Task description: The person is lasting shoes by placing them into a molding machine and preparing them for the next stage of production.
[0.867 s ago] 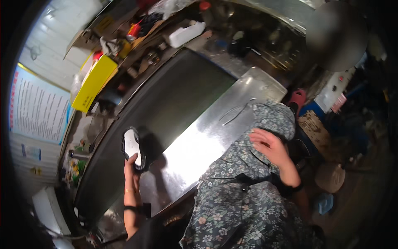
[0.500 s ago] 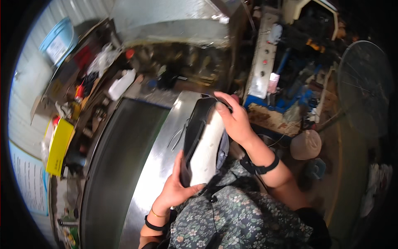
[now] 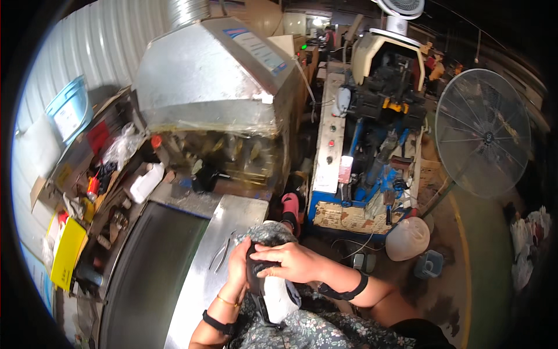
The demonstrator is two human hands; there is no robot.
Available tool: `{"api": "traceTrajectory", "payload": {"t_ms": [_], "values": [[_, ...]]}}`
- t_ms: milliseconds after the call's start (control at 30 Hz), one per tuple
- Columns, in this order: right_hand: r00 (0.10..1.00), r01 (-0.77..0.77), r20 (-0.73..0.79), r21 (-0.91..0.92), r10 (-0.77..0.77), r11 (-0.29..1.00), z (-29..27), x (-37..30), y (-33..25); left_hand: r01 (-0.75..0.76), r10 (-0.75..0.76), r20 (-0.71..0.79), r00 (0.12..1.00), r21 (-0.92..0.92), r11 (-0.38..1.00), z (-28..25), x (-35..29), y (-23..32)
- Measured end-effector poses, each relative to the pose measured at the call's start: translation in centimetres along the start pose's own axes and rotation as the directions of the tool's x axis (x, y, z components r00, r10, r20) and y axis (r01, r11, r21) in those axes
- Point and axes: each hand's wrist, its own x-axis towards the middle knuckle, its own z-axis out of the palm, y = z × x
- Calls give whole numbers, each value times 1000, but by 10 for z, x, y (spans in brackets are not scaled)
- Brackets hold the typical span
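Note:
A black shoe upper [image 3: 253,279] with a white sole-shaped underside [image 3: 278,299] lies over my lap, its white face up. My left hand [image 3: 237,264] is wrapped along the upper's far left side, fingers upright against it. Across the far end reaches my right hand [image 3: 293,262], its fingers bent and pressed on the black edge. Grey-blue fabric [image 3: 293,295] shows along the right side of the shoe. Beside my left hand, a thin metal hand tool [image 3: 218,256] rests on the shiny metal ledge [image 3: 195,288].
Left of the ledge runs a dark conveyor belt [image 3: 154,273] toward a metal hood [image 3: 203,75]. A cluttered shelf [image 3: 110,200] borders it. At the right stand a blue machine [image 3: 360,192], a large fan [image 3: 485,134], a whitish plastic container [image 3: 407,238] and a small tub [image 3: 429,264].
The shoe upper has come down closer to my lap. My right hand has moved down onto its far end, and my left hand has slid up toward that end. The view has tilted up.

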Motion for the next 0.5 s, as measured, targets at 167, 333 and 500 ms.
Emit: {"api": "traceTrajectory", "payload": {"t_ms": [167,333,500], "values": [[972,-111,-188,165,142,980,14,-9,-2,-621,705,217,675,682,385,14,-33,12],[706,-605,-170,360,688,710,61,-57,-25,-561,460,371,807,725,400,18,-36,32],[788,-273,-192,743,585,611,36,-72,21,-228,198,126,972,306,924,14,-13,42]]}}
